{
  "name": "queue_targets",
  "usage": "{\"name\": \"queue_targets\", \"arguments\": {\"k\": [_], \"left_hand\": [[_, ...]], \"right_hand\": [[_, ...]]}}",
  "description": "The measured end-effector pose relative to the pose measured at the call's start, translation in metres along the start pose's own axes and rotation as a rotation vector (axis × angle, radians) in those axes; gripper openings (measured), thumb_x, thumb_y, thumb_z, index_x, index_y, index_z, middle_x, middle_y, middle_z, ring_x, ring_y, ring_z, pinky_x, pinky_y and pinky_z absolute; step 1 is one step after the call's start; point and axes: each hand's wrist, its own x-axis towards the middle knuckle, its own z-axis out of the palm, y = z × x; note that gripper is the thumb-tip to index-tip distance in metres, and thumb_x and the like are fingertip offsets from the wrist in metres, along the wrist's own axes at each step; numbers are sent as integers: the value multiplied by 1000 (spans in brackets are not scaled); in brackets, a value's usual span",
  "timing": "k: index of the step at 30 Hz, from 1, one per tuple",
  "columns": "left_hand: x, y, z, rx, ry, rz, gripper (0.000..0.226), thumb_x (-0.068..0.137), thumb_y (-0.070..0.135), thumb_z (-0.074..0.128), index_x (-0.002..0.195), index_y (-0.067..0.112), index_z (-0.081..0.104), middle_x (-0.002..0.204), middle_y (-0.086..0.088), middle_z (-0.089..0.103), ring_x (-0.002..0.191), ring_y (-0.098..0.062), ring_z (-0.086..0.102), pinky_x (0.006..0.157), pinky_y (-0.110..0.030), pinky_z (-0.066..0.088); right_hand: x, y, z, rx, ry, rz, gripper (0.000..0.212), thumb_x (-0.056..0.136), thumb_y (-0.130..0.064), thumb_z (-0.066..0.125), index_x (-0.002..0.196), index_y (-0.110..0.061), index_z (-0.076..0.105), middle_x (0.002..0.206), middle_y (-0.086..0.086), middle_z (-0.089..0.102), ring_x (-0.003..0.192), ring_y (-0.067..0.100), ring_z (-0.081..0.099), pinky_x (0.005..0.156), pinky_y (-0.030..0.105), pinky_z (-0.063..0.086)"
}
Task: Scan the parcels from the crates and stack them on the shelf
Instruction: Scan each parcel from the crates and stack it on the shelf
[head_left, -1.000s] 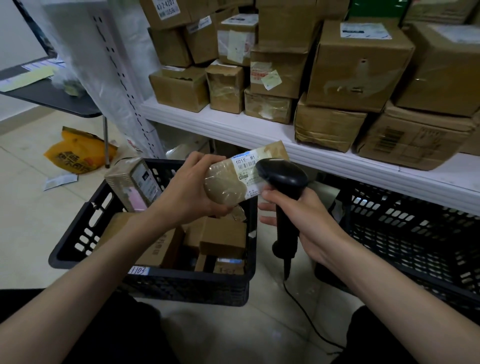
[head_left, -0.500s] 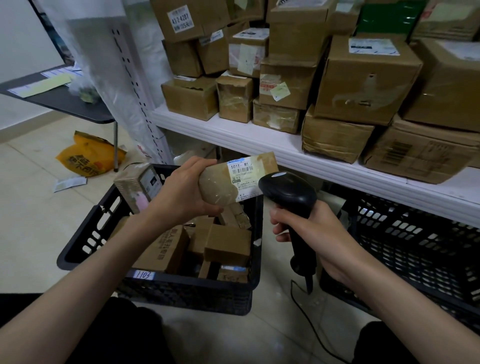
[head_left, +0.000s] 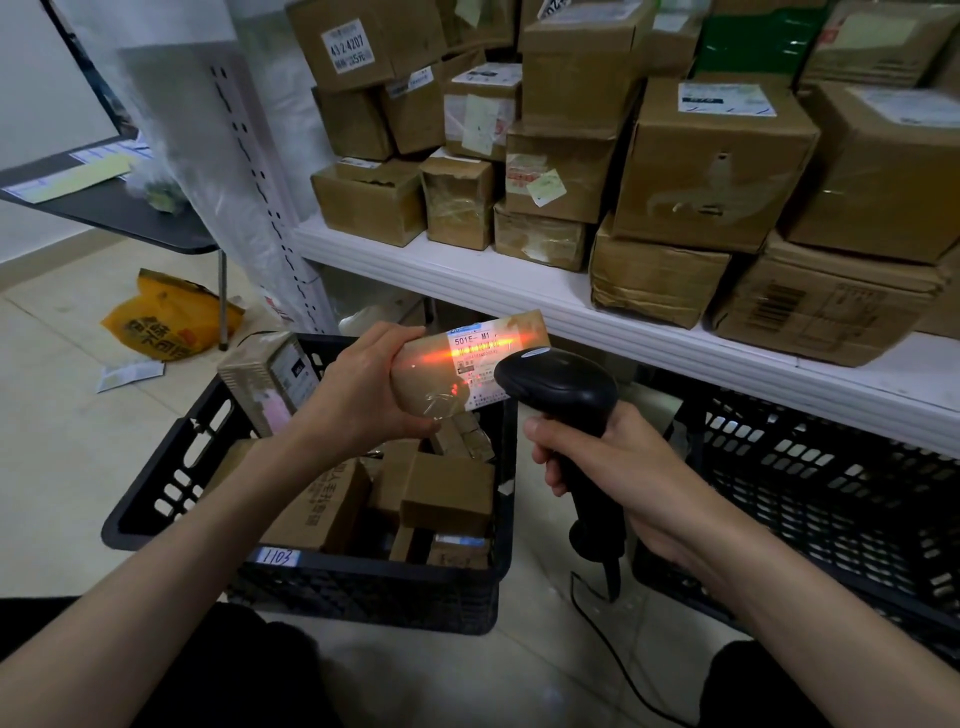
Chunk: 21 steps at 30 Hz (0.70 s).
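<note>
Both grips closed: left hand (head_left: 358, 395) holds parcel (head_left: 467, 364), right hand (head_left: 613, 467) holds scanner (head_left: 561, 384).

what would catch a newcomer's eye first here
The orange scan line glowing across the label of the parcel, held by the left hand above the crate. Just right of it, the right hand grips the black scanner. Behind, boxes crowd the white shelf.
</note>
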Motion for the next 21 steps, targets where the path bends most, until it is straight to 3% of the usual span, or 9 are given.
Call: {"name": "queue_targets", "arguments": {"k": [5, 10, 17, 21], "left_hand": [[1, 1, 0, 2, 8, 9, 102, 59, 34, 98, 146, 18, 48, 135, 4, 53, 116, -11, 51, 89, -26, 45], [2, 1, -4, 2, 12, 5, 102, 58, 35, 98, 145, 18, 49, 134, 4, 53, 115, -14, 53, 92, -32, 50], [4, 11, -11, -7, 45, -7, 99, 58, 34, 97, 144, 20, 49, 129, 6, 53, 109, -9, 49, 87, -28, 42], [3, 22, -23, -38, 87, -24, 95, 59, 33, 96, 142, 20, 51, 122, 12, 50, 108, -8, 49, 90, -29, 46]], "right_hand": [[-2, -3, -1, 12, -11, -6, 10, 94, -12, 70, 85, -9, 70, 69, 6, 65, 59, 14, 59, 57, 27, 49], [-3, -5, -2, 10, -10, -5, 11, 94, -13, 70, 83, -11, 70, 68, 4, 64, 58, 14, 59, 56, 26, 49], [-7, -25, -3, 13, 42, -68, 8, 94, -12, 69, 89, -6, 71, 72, 6, 64, 59, 15, 58, 56, 27, 49], [-9, -45, -7, 8, 80, -119, 10, 94, -14, 69, 99, -6, 70, 75, 6, 66, 60, 13, 60, 56, 24, 51]]}}
